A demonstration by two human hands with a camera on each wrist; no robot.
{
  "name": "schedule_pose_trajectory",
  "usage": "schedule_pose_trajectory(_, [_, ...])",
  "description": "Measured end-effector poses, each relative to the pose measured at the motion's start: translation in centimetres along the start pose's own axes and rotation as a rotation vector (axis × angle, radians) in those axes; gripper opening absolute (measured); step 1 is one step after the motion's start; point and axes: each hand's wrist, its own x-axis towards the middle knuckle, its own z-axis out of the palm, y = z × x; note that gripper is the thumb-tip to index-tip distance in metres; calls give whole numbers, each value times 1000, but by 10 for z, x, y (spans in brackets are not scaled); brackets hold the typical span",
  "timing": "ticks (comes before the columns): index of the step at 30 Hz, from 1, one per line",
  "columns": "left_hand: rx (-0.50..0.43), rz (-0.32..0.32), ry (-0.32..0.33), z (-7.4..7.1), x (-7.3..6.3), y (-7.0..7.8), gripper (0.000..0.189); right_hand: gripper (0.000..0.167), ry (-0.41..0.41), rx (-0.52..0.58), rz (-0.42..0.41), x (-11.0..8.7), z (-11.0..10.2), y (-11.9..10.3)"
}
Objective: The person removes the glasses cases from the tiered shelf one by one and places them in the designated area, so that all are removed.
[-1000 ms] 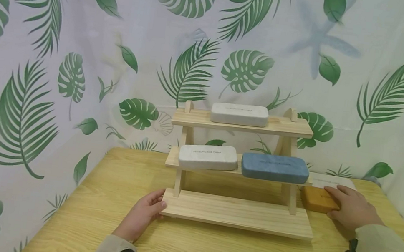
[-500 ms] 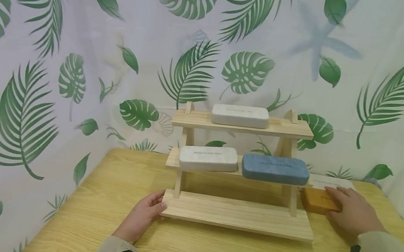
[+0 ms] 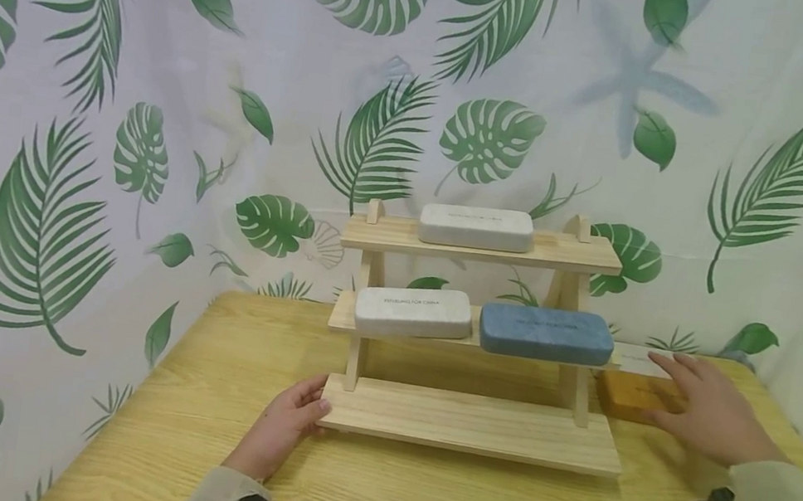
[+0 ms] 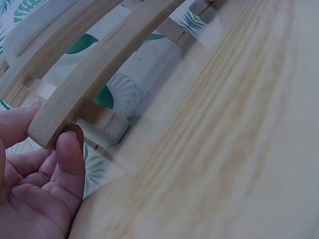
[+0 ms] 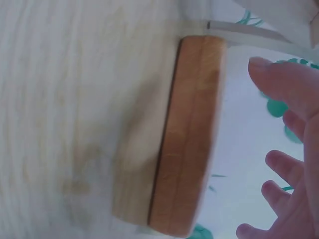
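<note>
A three-tier wooden display rack (image 3: 470, 426) stands on the table. My left hand (image 3: 284, 424) pinches the left end of its lowest board; the left wrist view shows that board end (image 4: 52, 122) between thumb and fingers. My right hand (image 3: 716, 410) hovers over an orange eyeglass case (image 3: 628, 395) lying right of the rack. In the right wrist view the orange case (image 5: 187, 139) lies apart from the spread, relaxed fingers. Behind it is a white case (image 3: 640, 359), partly covered by the hand.
On the middle shelf sit a white case (image 3: 412, 312) and a blue case (image 3: 546, 333), side by side. Another white case (image 3: 475, 228) rests on the top shelf. A leaf-patterned cloth (image 3: 168, 71) hangs behind the wood-grain table (image 3: 371, 497).
My right hand has lifted off the orange case and shifted slightly right and back, with its fingers spreading. The left hand keeps its hold on the rack.
</note>
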Motion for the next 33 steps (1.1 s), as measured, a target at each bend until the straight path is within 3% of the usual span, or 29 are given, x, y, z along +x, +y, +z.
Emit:
schedule_pose_trajectory(8, [1,0,14,0,-1,2,61,97,63,43,-52,3,-14,-23])
schedule_pose_trajectory(22, [8,10,31,2,0,1,62,104,18,133,-41,8,-40,-63])
schedule_pose_trajectory(33, [13,1,27,2,1,-2,62,104,65,101,-97,17,-48,-92])
